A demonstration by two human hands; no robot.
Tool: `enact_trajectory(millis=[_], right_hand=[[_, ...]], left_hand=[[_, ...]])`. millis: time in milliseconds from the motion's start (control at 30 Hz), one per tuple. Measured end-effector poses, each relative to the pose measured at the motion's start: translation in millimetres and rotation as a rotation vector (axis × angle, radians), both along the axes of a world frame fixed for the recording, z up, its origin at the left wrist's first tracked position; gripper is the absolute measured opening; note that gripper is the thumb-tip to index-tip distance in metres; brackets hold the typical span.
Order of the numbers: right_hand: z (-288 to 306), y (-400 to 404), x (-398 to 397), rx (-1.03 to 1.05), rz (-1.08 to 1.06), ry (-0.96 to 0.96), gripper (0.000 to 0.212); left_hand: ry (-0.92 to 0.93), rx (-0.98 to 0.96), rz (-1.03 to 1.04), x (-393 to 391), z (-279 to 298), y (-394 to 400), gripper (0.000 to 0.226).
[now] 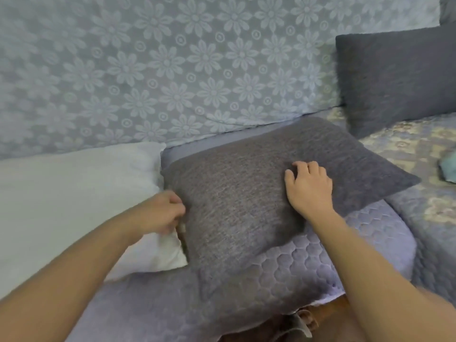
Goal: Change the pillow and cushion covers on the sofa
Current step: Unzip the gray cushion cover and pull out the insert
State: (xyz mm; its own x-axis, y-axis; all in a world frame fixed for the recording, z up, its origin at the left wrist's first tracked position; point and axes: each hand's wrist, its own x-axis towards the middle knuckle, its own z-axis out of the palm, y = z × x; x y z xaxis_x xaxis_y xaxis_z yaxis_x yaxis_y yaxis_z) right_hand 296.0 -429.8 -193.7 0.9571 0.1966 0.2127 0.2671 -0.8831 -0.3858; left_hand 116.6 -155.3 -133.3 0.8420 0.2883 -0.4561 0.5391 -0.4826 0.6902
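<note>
A grey knitted cushion (237,193) lies flat on the sofa seat (308,265) in the middle of the view. My left hand (162,212) pinches the cushion's left edge, where the cover opening shows a pale strip. My right hand (308,186) rests on top of the cushion to the right, fingers bent and pressing into the fabric. A bare white pillow (74,198) lies to the left, its corner touching the grey cushion beside my left hand.
A second grey cushion (394,77) leans upright at the back right. The sofa back (148,70) wears a pale blue floral lace cover. A patterned quilted seat (419,144) lies at right, with a teal cloth (447,169) at the frame edge.
</note>
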Motion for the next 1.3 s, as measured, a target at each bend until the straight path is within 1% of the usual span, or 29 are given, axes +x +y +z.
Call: enact_trajectory(millis=[33, 67, 133, 167, 200, 233, 300, 333, 367, 400, 433, 467, 500, 533, 567, 633, 733, 800, 867, 967, 1033, 1067, 1133, 1200, 1267, 1300], right_hand=[[-6.9, 4.4, -3.6, -0.020, -0.039, -0.038, 0.041], [-12.7, 8.4, -9.0, -0.036, -0.076, -0.089, 0.038], [-18.4, 16.7, -18.6, -0.043, -0.139, -0.162, 0.036], [-20.1, 19.8, -22.6, -0.024, -0.158, -0.177, 0.033], [-22.6, 22.0, -26.0, 0.011, -0.175, -0.193, 0.031], [-24.6, 23.4, -29.2, 0.063, -0.193, -0.209, 0.028], [-24.9, 22.3, -26.8, 0.236, -0.231, -0.256, 0.026], [-21.8, 20.5, -23.0, 0.347, -0.252, -0.284, 0.025], [-15.5, 19.0, -18.7, 0.470, -0.260, -0.291, 0.026], [-4.6, 18.5, -14.6, 0.606, -0.255, -0.278, 0.029], [8.1, 16.7, -10.8, 0.731, -0.233, -0.236, 0.033], [21.8, 14.3, -9.3, 0.821, -0.190, -0.188, 0.037], [32.1, 11.2, -10.3, 0.871, -0.135, -0.143, 0.041], [38.6, 8.1, -13.9, 0.911, -0.074, -0.088, 0.046], [41.7, 5.6, -19.3, 0.941, -0.015, -0.027, 0.052], [38.6, 5.3, -31.5, 0.923, 0.080, 0.069, 0.061], [26.0, 11.8, -45.3, 0.790, 0.147, 0.118, 0.067], [19.0, 14.3, -53.9, 0.743, 0.148, 0.131, 0.069], [15.1, 13.3, -61.8, 0.746, 0.133, 0.114, 0.069], [15.7, 11.5, -68.3, 0.804, 0.075, 0.117, 0.069], [22.3, 9.3, -73.0, 0.802, 0.058, 0.046, 0.063], [26.8, 9.5, -76.3, 0.778, 0.080, -0.030, 0.058], [38.3, 13.8, -88.1, 0.704, 0.220, -0.217, 0.045], [53.6, 26.5, -108.0, 0.621, 0.462, -0.351, 0.035], [65.9, 48.2, -127.5, 0.498, 0.679, -0.412, 0.037], [68.9, 61.0, -134.9, 0.451, 0.726, -0.410, 0.039]], left_hand=[[-0.009, -0.060, 0.195, 10.8, 3.1, 1.6, 0.010], [-0.002, -0.186, 0.329, 22.6, 2.6, 2.7, 0.024], [0.033, -0.553, 0.551, 44.6, -4.5, 3.2, 0.062], [0.020, -0.682, 0.645, 56.2, -11.0, 1.8, 0.074], [-0.031, -0.727, 0.726, 66.7, -18.0, 3.6, 0.078], [-0.135, -0.736, 0.805, 80.5, -24.4, 6.5, 0.075], [-0.411, -0.617, 0.867, 106.8, -13.2, -3.2, 0.071], [-0.586, -0.492, 0.850, 115.2, 7.4, -16.1, 0.063], [-0.774, -0.351, 0.799, 121.0, 31.4, -30.1, 0.048], [-0.919, -0.233, 0.711, 119.5, 55.6, -44.1, 0.034], [-1.049, -0.142, 0.625, 113.1, 79.6, -58.9, 0.028], [-1.130, -0.075, 0.570, 103.1, 94.8, -64.8, 0.028], [-1.196, -0.057, 0.531, 91.1, 106.5, -67.9, 0.030], [-1.219, -0.060, 0.508, 76.5, 110.1, -63.2, 0.032], [-1.202, -0.069, 0.481, 62.9, 106.6, -55.7, 0.033], [-1.048, -0.052, 0.427, 32.5, 80.4, -36.3, 0.039], [-0.782, -0.095, 0.351, -4.0, 24.7, -32.5, 0.049], [-0.690, -0.108, 0.354, -20.4, -3.6, -42.9, 0.049], [-0.689, -0.089, 0.368, -26.2, -16.5, -50.0, 0.047], [-0.726, -0.072, 0.348, -25.4, -13.3, -54.8, 0.048], [-0.728, -0.053, 0.324, -25.5, -12.3, -55.3, 0.059], [-0.727, -0.031, 0.310, -25.3, -12.2, -55.1, 0.063], [-0.745, 0.018, 0.266, -24.6, -10.5, -56.4, 0.059], [-0.772, 0.101, 0.232, -22.7, -6.0, -58.0, 0.055], [-0.783, 0.227, 0.200, -23.2, 0.2, -59.1, 0.050], [-0.797, 0.307, 0.198, -25.7, 3.0, -60.2, 0.046]])
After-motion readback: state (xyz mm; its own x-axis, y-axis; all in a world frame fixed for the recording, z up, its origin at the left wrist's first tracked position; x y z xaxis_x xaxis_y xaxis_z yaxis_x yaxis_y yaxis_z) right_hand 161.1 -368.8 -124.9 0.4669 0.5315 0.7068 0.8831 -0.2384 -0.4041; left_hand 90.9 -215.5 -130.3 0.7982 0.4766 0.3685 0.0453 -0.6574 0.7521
